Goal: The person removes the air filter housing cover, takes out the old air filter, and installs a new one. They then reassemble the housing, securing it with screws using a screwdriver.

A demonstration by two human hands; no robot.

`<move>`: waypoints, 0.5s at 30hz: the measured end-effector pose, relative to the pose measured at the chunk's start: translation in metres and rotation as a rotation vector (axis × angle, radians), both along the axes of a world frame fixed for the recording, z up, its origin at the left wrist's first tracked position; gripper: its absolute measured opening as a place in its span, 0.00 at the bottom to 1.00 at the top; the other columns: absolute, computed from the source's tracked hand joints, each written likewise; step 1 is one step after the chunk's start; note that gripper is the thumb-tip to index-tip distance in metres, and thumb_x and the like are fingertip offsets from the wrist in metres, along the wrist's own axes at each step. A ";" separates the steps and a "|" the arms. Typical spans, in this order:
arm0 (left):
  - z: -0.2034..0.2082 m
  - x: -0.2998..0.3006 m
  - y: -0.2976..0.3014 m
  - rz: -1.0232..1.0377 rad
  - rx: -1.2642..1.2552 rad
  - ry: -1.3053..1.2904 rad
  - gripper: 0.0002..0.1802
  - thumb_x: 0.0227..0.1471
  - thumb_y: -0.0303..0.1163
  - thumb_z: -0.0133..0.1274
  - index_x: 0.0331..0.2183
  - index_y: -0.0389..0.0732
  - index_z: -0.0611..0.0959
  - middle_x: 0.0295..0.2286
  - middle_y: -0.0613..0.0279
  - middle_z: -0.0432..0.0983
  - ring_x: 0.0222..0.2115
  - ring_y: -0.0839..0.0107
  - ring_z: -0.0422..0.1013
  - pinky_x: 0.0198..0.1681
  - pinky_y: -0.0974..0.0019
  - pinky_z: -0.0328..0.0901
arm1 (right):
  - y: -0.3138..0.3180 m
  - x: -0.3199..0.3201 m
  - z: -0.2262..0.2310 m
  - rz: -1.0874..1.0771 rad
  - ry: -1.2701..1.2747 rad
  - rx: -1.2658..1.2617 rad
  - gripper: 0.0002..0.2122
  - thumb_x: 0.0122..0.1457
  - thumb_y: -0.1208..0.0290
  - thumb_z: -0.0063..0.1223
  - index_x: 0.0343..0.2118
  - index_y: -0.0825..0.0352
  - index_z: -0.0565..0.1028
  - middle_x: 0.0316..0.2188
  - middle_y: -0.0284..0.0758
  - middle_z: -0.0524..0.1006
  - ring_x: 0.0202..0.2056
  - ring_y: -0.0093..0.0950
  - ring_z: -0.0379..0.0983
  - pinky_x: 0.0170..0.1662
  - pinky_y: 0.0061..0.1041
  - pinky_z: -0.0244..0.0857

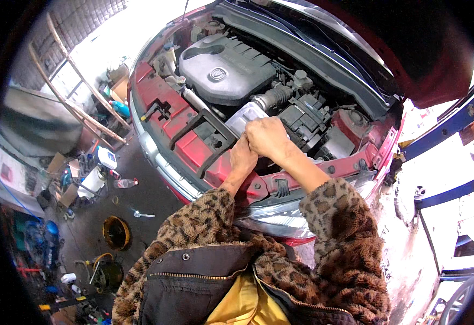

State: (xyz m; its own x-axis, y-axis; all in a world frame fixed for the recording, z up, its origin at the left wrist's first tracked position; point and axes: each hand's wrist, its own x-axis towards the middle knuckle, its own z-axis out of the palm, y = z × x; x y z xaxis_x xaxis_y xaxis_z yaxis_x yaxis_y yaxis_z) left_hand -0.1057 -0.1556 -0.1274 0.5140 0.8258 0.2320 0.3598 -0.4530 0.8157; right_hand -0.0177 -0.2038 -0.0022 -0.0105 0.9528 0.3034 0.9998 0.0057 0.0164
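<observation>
Both of my hands are together over the front of a red car's open engine bay. My left hand (pixel 242 161) is closed, its fingers partly hidden behind the right one. My right hand (pixel 269 137) is curled into a fist, touching the left. What they grip, if anything, is hidden. Just beyond them lies a pale grey-white boxy part (pixel 244 118), beside a ribbed air intake hose (pixel 273 98). Farther back sits the grey plastic engine cover (pixel 223 70). To the right of my hands is the black-topped battery area (pixel 304 118).
A black bracket-shaped strip (pixel 198 121) lies over the red front panel (pixel 191 146). The raised hood (pixel 437 65) overhangs the right. At left, a ladder (pixel 66 76) leans near clutter. On the floor are a plastic bottle (pixel 126 183) and a round yellowish-rimmed basin (pixel 128 234).
</observation>
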 end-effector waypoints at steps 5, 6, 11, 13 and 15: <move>0.012 -0.002 -0.007 -0.011 -0.047 0.001 0.21 0.55 0.45 0.49 0.42 0.38 0.76 0.37 0.39 0.77 0.41 0.41 0.72 0.43 0.45 0.66 | -0.004 0.012 -0.021 0.083 0.055 0.058 0.10 0.53 0.65 0.53 0.28 0.69 0.75 0.25 0.43 0.78 0.27 0.44 0.78 0.32 0.41 0.71; 0.011 0.000 -0.006 -0.013 -0.033 0.020 0.21 0.55 0.45 0.49 0.41 0.37 0.75 0.37 0.39 0.77 0.41 0.41 0.72 0.43 0.45 0.66 | -0.005 0.012 -0.027 0.053 0.061 0.090 0.11 0.54 0.64 0.53 0.29 0.69 0.75 0.24 0.43 0.78 0.27 0.44 0.77 0.32 0.41 0.71; 0.006 -0.001 0.004 -0.042 0.071 0.070 0.22 0.55 0.45 0.50 0.40 0.34 0.74 0.37 0.38 0.76 0.41 0.41 0.72 0.43 0.45 0.66 | -0.005 -0.013 -0.029 -0.171 0.156 0.089 0.13 0.58 0.61 0.51 0.30 0.70 0.74 0.25 0.45 0.79 0.25 0.45 0.77 0.30 0.42 0.71; 0.008 0.000 0.002 -0.068 0.063 0.096 0.22 0.55 0.44 0.50 0.40 0.34 0.73 0.39 0.39 0.75 0.42 0.42 0.72 0.44 0.46 0.66 | -0.008 -0.015 -0.036 -0.191 0.167 0.128 0.14 0.59 0.60 0.50 0.31 0.69 0.74 0.25 0.45 0.79 0.25 0.45 0.77 0.28 0.42 0.71; 0.016 0.000 0.001 -0.123 0.158 0.122 0.23 0.54 0.44 0.51 0.43 0.34 0.72 0.41 0.41 0.74 0.45 0.46 0.71 0.46 0.50 0.66 | -0.014 -0.017 -0.036 -0.189 0.234 0.073 0.15 0.60 0.58 0.49 0.34 0.68 0.74 0.28 0.46 0.79 0.28 0.45 0.77 0.31 0.43 0.71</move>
